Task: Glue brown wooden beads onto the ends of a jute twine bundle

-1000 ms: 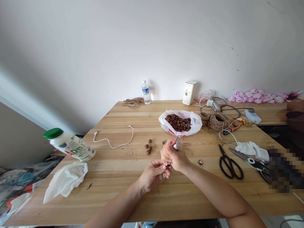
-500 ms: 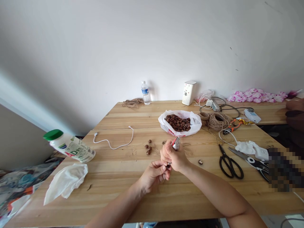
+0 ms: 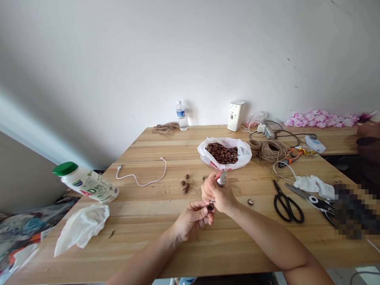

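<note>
Between the thumb and fingers of my left hand (image 3: 192, 217), a small brown nut shell (image 3: 210, 207) is pinched with its dark hollow side showing. My right hand (image 3: 218, 194) is wrapped round a silver and red squeeze tube (image 3: 221, 177), whose crumpled end sticks out above the fist. The tube's lower end points down at the shell; my fingers mostly hide it. Several round brown nut shells (image 3: 185, 185) lie on the wooden table (image 3: 154, 237) to the left of my hands. Behind them sits a white plastic bag (image 3: 245, 156) full of such shells.
Right of my arm lie a shell piece (image 3: 250, 202), black scissors (image 3: 287, 206), larger scissors (image 3: 313, 201) and twine rolls (image 3: 273, 151). On the left are a white cable (image 3: 139, 183), a green-capped bottle (image 3: 89, 184) and tissue (image 3: 83, 227). A water bottle (image 3: 181, 116) stands behind.
The shell in my left hand shows more of its hollow, and my right hand with the tube has shifted very slightly up and right. Otherwise the scene stays the same.
</note>
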`<action>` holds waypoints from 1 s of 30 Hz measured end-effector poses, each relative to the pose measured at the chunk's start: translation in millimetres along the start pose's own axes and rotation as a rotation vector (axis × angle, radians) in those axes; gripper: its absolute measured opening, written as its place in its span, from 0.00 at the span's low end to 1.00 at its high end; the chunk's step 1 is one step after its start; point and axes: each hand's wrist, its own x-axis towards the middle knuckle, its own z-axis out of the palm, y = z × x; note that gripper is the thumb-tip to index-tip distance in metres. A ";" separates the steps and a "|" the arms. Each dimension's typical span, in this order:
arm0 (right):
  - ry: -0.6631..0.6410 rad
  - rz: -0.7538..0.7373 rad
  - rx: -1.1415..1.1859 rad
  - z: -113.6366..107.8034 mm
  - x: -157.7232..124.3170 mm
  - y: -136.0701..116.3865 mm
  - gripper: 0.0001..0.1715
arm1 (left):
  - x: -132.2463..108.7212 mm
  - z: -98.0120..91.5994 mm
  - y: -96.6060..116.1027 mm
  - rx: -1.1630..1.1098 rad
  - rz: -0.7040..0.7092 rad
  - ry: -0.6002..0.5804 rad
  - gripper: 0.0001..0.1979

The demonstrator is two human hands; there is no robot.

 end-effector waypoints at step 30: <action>-0.015 0.001 -0.042 -0.3 -0.7 -5.0 0.22 | -1.6 1.2 0.9 -0.010 0.044 -0.005 0.08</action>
